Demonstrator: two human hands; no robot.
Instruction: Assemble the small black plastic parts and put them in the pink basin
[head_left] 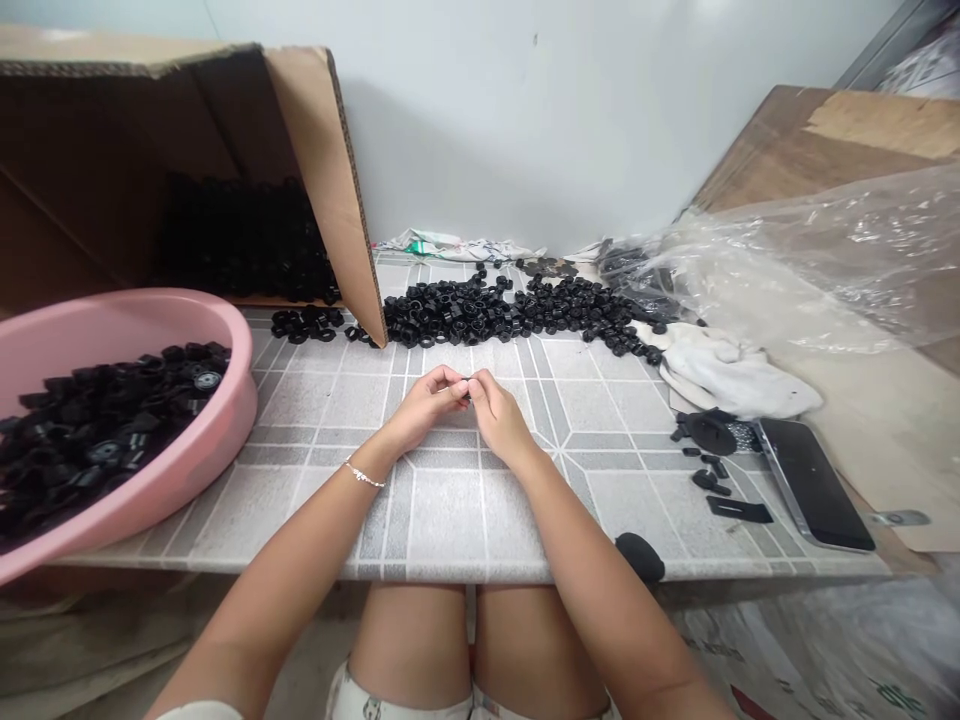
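My left hand [429, 405] and my right hand [498, 412] meet above the middle of the table. Between their pinched fingertips is a small black part [466, 394], mostly covered by the fingers, so its exact shape is hidden. Both hands appear to grip it. Just beyond them a long heap of small black ring-like plastic parts [457, 312] stretches across the back of the table [315, 400]. A bracelet [365, 475] circles my left wrist.
At left, a pink basin [244, 380] holds many black parts. Behind it a cardboard box [322, 170] lies open with more inside. To the right are a white cloth [727, 370], a phone [817, 485], loose black pieces [709, 480] and clear plastic sheeting [825, 260]. A black rounded object [640, 557] sits at the front edge.
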